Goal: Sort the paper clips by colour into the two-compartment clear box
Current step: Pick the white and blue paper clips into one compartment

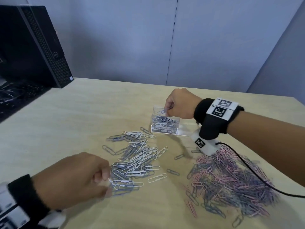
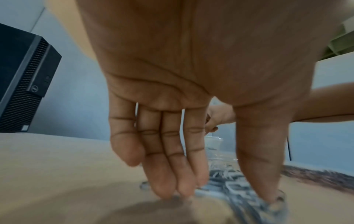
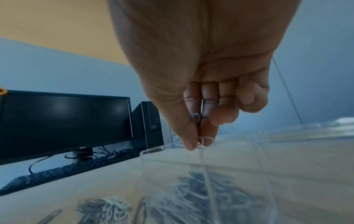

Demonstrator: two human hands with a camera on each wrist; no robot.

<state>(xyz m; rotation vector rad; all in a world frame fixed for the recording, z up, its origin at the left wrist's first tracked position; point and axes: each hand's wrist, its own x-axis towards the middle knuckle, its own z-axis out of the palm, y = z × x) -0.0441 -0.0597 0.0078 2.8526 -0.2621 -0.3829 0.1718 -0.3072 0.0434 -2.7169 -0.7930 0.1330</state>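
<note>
Right hand (image 1: pixel 179 104) pinches a blue-grey wire paper clip (image 1: pixel 162 111) just above the clear plastic two-compartment box (image 1: pixel 183 132) beneath it; left hand (image 1: pixel 72 179), fingers straight, thumb apart, touches the white-and-grey clip pile (image 1: pixel 140 156).

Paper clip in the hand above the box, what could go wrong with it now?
The right hand pinches the paper clip close to the clear box's rim, so it might drop outside or bounce into the bare compartment. The black cable lies across the pink and blue pile and could drag clips toward the grey and white pile.
</note>
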